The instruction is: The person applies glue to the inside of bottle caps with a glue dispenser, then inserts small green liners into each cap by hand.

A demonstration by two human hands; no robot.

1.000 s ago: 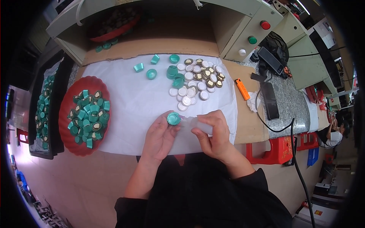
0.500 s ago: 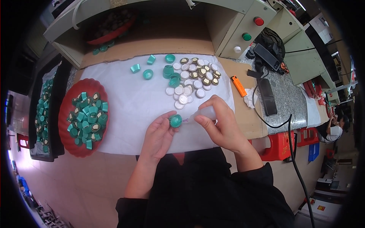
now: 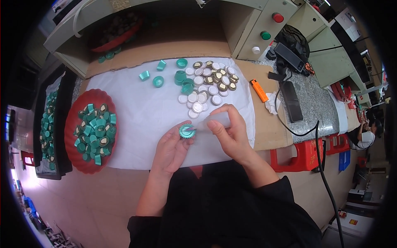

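Honestly, the left hand (image 3: 173,149) pinches 1 green cap (image 3: 187,131) just below frame centre while the right hand (image 3: 230,133) grips a clear squeeze tube (image 3: 209,123), tip in the cap. Squeeze too hard and it probably overflows onto the white cloth (image 3: 140,111).

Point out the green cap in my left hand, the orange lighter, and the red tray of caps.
green cap (image 3: 187,131): head view, its open face.
orange lighter (image 3: 259,91): head view, mid-body.
red tray (image 3: 96,97): head view, upper rim.
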